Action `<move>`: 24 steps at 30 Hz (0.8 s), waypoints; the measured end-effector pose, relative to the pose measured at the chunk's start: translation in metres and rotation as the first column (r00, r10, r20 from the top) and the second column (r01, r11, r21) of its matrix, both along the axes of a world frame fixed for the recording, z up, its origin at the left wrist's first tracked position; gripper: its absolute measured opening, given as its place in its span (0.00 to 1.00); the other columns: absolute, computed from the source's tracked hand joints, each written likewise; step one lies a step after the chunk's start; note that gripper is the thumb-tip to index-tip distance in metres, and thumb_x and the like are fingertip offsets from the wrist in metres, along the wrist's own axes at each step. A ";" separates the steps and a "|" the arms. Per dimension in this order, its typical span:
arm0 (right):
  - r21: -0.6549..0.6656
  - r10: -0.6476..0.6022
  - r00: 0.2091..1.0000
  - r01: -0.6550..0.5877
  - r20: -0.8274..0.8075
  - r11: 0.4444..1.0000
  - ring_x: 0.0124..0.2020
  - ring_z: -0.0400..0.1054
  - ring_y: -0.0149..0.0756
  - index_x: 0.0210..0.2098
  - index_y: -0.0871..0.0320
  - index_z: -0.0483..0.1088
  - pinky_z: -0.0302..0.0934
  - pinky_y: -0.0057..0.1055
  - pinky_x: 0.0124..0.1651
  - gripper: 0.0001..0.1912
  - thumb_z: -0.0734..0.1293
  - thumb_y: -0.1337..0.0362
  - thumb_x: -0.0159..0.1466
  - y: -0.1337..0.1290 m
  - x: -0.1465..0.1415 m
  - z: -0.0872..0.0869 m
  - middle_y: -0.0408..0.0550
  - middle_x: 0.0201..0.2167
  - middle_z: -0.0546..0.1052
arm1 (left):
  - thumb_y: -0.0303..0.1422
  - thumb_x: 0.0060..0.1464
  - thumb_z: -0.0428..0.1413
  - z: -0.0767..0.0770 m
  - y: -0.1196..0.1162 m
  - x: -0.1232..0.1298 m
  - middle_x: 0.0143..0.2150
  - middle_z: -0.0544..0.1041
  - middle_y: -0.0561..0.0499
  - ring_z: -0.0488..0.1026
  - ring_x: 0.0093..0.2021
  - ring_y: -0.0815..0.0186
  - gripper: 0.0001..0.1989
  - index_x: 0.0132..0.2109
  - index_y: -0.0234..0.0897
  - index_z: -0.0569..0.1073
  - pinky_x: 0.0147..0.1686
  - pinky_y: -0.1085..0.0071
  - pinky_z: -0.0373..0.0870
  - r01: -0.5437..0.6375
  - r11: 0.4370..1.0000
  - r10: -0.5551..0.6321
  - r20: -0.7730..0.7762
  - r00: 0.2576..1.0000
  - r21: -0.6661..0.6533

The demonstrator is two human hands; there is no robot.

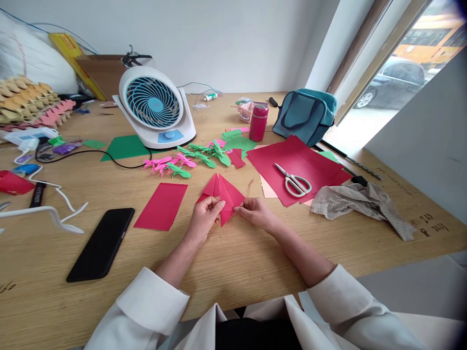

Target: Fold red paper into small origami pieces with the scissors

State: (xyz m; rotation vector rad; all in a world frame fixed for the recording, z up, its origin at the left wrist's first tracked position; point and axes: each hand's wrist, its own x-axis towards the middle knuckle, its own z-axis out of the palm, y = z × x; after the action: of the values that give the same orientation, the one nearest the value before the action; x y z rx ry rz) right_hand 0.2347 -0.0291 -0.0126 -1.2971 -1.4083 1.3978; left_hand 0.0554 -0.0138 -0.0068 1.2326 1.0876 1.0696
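Note:
A partly folded sheet of red origami paper (226,192) is held just above the table in front of me, creased into a pointed shape with its lower tip facing me. My left hand (206,216) pinches its left lower part, thumb on top. At its right corner, my right hand (255,214) grips the edge between thumb and fingers. A flat red paper rectangle (161,206) lies to the left of my left hand. Beyond the folded paper is a group of pink and green folded paper figures (197,156).
White-handled scissors (297,185) rest on red paper sheets (262,163) at right, beside a crumpled cloth (343,201). A black phone (102,243) lies at left. Farther back stand a white fan (153,104), a red flask (259,122) and a teal bag (304,116).

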 end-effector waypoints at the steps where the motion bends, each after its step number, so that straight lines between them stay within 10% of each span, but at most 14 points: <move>1: -0.004 0.010 1.000 -0.010 -0.008 1.000 0.18 0.47 0.24 0.23 0.59 0.66 0.40 0.27 0.22 0.23 0.71 0.45 0.53 0.000 0.001 0.001 0.35 0.15 0.60 | 0.40 0.48 0.61 0.000 0.000 0.000 0.17 0.63 0.60 0.59 0.17 0.76 0.16 0.24 0.36 0.65 0.18 0.79 0.59 0.001 1.000 -0.001 0.002 1.000 -0.002; 16: -0.061 -0.061 0.885 0.036 -0.461 0.997 0.33 0.71 0.34 0.37 0.55 0.67 0.66 0.31 0.39 0.24 0.78 0.54 0.48 0.002 0.000 0.010 0.42 0.32 0.77 | 0.42 0.53 0.58 -0.004 -0.001 -0.002 0.19 0.63 0.59 0.60 0.18 0.75 0.16 0.27 0.36 0.65 0.18 0.79 0.59 0.285 0.958 -0.279 -0.135 0.951 0.021; 21: -0.087 -0.087 0.888 0.054 -0.452 0.995 0.29 0.71 0.33 0.47 0.53 0.64 0.65 0.30 0.34 0.30 0.78 0.55 0.49 0.001 0.001 0.006 0.40 0.30 0.77 | 0.37 0.61 0.51 -0.002 -0.002 -0.003 0.32 0.72 0.53 0.67 0.24 0.72 0.08 0.42 0.38 0.70 0.20 0.78 0.65 0.184 0.967 -0.162 -0.134 0.978 0.174; 24: -0.092 -0.097 0.892 0.062 -0.442 0.994 0.28 0.71 0.33 0.51 0.52 0.63 0.64 0.29 0.33 0.33 0.78 0.56 0.50 0.000 0.002 0.008 0.40 0.30 0.77 | 0.27 0.58 0.51 0.003 -0.003 -0.005 0.46 0.72 0.47 0.70 0.33 0.71 0.12 0.48 0.39 0.71 0.26 0.78 0.69 0.151 0.883 -0.010 -0.302 0.953 0.445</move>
State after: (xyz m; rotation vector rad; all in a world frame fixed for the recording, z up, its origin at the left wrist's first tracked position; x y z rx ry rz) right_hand 0.2362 -0.0296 -0.0049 -0.9799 -0.9878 1.5814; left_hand 0.0507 -0.0167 -0.0042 1.8545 1.0147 1.1454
